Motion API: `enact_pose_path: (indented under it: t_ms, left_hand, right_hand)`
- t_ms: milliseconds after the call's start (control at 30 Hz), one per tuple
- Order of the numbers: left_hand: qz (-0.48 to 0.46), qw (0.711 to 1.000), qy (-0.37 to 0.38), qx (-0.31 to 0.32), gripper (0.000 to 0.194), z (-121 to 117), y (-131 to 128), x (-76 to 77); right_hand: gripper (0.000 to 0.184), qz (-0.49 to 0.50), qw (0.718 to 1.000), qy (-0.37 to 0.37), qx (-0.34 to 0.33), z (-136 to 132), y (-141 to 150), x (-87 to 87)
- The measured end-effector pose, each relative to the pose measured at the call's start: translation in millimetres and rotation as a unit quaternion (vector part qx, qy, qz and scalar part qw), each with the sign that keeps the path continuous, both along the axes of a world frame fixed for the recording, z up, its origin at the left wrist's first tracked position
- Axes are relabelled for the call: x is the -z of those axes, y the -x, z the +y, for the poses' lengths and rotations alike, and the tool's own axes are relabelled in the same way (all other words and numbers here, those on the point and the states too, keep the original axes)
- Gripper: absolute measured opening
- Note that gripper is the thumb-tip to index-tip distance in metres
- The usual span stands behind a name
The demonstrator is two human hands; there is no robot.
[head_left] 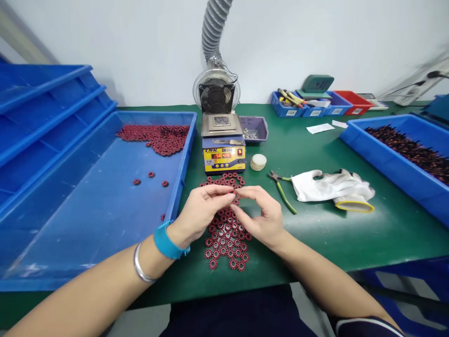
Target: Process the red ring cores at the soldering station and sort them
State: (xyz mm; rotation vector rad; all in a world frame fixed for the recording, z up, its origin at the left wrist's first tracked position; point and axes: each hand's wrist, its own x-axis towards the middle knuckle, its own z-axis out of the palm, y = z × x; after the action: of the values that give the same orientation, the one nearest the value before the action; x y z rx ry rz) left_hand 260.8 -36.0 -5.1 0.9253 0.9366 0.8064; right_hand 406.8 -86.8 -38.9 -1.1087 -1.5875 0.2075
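1. Your left hand (196, 210), in front of the yellow-fronted unit (224, 160), pinches a red ring (234, 193) between thumb and index finger. Your right hand (264, 215) meets it from the other side, index fingertip at the ring, thumb lower; whether it grips too, you cannot tell from here. A loose pinch could let so small a ring slip.

2. Left of the unit, the wide blue tray (105, 182) holds heaped rings (164, 140) at its far end and a few strays. Your left forearm crosses its near rim, so a careless sweep could jolt it.

3. Directly before the unit, loose rings (228, 243) spread beneath your hands. A dropped ring would be lost among them, and a dragging wrist could scatter them. The unit's red digits are lit; if its top is hot, reaching forward could burn you.

4. Right of the unit lie a white round block (258, 162), then pliers (286, 196) pointing towards it, close against white gloves (326, 185). Your right elbow, swinging outward, could shove these.
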Motion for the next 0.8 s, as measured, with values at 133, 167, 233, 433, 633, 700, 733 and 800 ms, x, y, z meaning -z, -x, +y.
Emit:
enact_pose_path:
  t_ms: [133, 167, 233, 433, 633, 700, 733, 800]
  left_hand:
    - [-0.003, 1.000, -0.013, 0.024, 0.031, -1.7, -1.4, 0.9]
    - [0.001, 0.999, -0.017, 0.031, 0.032, -1.6, -1.6, 0.9]
    - [0.020, 0.998, -0.029, 0.052, 0.034, -1.0, -1.5, 1.0]
    - [0.128, 0.971, -0.156, 0.132, 0.040, -0.9, 1.4, 2.7]
    - [0.170, 0.932, -0.279, 0.158, 0.048, -2.8, 5.1, 2.5]
    - [0.180, 0.922, -0.300, 0.166, 0.048, -3.0, 6.3, 2.6]
    - [0.184, 0.917, -0.309, 0.173, 0.046, -3.2, 6.9, 2.4]
    - [0.188, 0.906, -0.330, 0.188, 0.043, -3.8, 8.0, 1.0]
  right_hand:
    - [0.014, 0.005, 1.000, -0.001, 0.019, 2.0, 3.2, 0.8]
    - [0.013, 0.018, 1.000, 0.004, 0.018, 2.1, 4.0, 0.5]
    - [0.010, 0.066, 0.997, 0.033, 0.000, 2.2, 5.2, -0.2]
    - [0.020, 0.290, 0.910, 0.229, -0.188, 1.2, -0.1, 1.4]
    - [0.023, 0.346, 0.860, 0.285, -0.246, -0.7, -7.7, -1.0]
    - [0.022, 0.350, 0.850, 0.297, -0.258, -1.3, -8.0, -1.9]
    - [0.021, 0.354, 0.843, 0.305, -0.267, -1.7, -8.2, -2.0]
    - [0.020, 0.368, 0.825, 0.324, -0.282, -2.6, -8.9, -1.4]
